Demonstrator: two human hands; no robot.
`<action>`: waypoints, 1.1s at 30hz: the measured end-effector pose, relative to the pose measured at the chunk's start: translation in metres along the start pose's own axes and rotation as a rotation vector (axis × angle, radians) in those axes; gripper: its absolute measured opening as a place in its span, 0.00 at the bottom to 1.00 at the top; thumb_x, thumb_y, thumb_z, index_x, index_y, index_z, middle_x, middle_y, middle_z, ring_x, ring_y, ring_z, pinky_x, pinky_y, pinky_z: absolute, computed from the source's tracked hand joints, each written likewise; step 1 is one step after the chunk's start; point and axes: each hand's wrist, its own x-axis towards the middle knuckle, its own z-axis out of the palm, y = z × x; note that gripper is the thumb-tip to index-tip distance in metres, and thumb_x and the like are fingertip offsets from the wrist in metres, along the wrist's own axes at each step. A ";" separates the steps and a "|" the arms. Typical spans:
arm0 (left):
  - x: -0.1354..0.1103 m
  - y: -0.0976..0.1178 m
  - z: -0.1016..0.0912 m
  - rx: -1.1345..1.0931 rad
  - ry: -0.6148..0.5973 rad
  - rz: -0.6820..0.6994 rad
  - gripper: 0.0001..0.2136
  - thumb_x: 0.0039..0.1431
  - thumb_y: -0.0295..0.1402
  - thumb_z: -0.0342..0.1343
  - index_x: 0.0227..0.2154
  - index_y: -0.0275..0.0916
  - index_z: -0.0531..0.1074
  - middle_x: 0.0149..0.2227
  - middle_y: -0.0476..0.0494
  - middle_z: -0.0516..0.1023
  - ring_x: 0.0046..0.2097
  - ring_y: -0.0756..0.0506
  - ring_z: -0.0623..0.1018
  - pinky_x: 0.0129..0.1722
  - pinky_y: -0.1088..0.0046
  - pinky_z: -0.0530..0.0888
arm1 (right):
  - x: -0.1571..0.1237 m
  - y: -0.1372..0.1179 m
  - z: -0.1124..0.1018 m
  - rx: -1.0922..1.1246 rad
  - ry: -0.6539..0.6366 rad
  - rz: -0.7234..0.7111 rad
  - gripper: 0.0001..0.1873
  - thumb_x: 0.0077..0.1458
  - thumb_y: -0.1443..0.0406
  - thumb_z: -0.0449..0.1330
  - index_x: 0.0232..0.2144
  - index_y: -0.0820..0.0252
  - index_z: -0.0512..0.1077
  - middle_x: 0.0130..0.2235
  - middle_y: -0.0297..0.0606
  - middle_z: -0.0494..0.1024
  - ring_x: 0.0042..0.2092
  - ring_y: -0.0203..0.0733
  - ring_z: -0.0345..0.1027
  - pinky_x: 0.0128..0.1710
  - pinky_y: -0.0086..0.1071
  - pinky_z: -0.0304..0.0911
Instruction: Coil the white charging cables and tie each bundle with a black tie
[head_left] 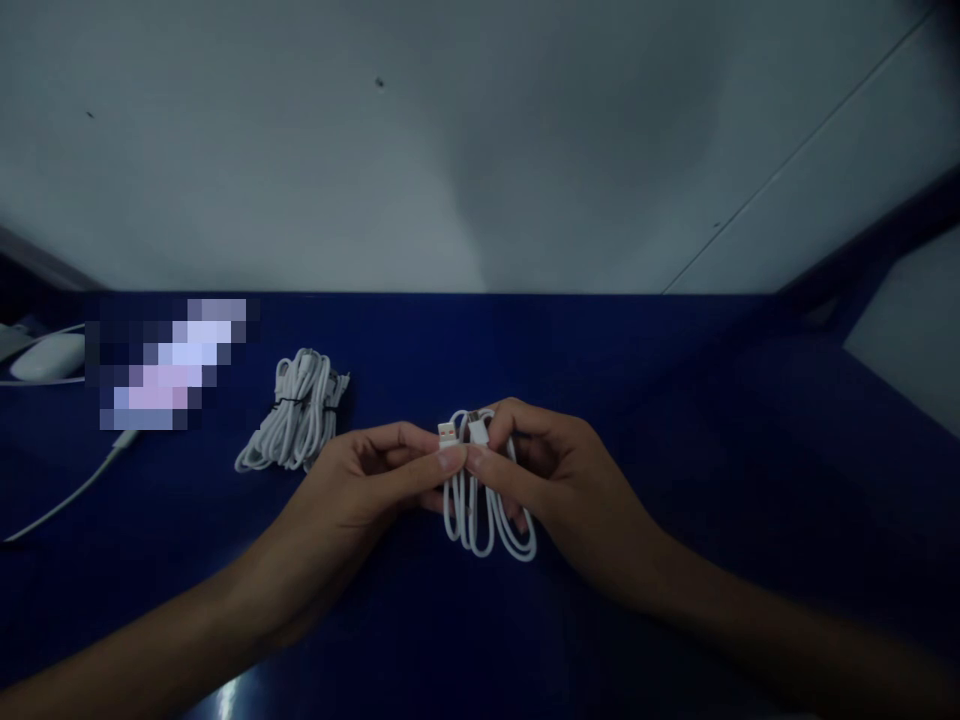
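Observation:
A looped white USB cable [487,520] hangs between both my hands over the blue table [675,450]. My left hand [367,480] pinches it near the USB plug [448,435] at the top of the loops. My right hand [547,470] is closed around the same bundle from the right, fingers curled over the cable's other end. The loops dangle below my fingers, close to the tabletop.
A second bundle of white cables [296,410], tied with a dark band, lies on the table to the left. Farther left are a blurred patch [169,365], a white mouse [46,357] and a loose white cord [67,500]. A pale wall rises behind the table.

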 end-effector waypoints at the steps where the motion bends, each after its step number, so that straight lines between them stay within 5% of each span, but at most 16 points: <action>1: 0.000 0.000 0.000 -0.003 -0.005 0.001 0.04 0.70 0.33 0.68 0.37 0.40 0.85 0.38 0.44 0.86 0.42 0.47 0.83 0.47 0.73 0.77 | 0.000 0.000 0.000 -0.003 0.000 0.001 0.14 0.66 0.62 0.72 0.32 0.55 0.71 0.29 0.27 0.72 0.27 0.33 0.65 0.27 0.29 0.61; 33: 0.001 0.001 -0.003 -0.013 -0.019 -0.009 0.06 0.69 0.33 0.68 0.35 0.39 0.84 0.35 0.45 0.86 0.39 0.47 0.81 0.45 0.73 0.77 | 0.002 -0.002 -0.001 0.025 -0.028 0.023 0.14 0.63 0.66 0.74 0.31 0.57 0.71 0.25 0.25 0.73 0.25 0.30 0.64 0.24 0.24 0.60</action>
